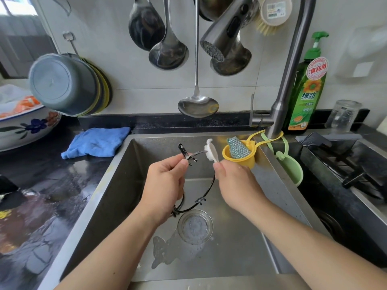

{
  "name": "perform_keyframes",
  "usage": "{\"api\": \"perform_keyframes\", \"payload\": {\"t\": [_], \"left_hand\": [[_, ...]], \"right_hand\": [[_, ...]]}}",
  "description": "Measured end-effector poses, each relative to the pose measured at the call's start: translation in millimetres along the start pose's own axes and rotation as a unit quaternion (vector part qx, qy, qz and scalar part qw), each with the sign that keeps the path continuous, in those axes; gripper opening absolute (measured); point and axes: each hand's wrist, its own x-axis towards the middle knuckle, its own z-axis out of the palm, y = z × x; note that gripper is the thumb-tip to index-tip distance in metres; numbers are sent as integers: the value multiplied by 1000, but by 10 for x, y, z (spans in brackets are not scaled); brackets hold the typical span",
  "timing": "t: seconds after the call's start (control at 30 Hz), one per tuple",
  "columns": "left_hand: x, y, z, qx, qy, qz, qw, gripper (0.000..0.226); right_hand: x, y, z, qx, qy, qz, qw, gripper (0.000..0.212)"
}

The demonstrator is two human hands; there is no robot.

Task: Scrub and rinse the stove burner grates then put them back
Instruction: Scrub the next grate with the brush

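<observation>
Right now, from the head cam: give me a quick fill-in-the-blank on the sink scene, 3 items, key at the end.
1. The left hand holds the black wire burner grate above the ____.
2. The right hand presses a ____ scrub pad against the grate.
3. The blue cloth lies on the counter to the ____ of the sink.

Missing words: sink; white; left

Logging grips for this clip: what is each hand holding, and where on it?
Left hand pinches the grate ring at its top rim. Right hand pinches the white sponge by its lower end, against the ring.
</observation>
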Motion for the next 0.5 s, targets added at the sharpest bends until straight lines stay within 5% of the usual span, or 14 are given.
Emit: {"api": "perform_keyframes", "payload": {"t": [0.17,0.27,0.37,0.5], "left_hand": [[-2,21,13,-21,-7,5,1000,30],[-8,25,15,-30,-10,19,999,29],[-19,40,14,-39,-10,22,999,35],[8,118,-32,-72,43,16,996,47]], "right_hand": [[-137,-177,72,19,0,-65,998,40],[12,-26,66,14,19,24,999,42],[140,197,66,30,-46,137,989,43],[173,304,114,273,-91,230,930,41]]}}
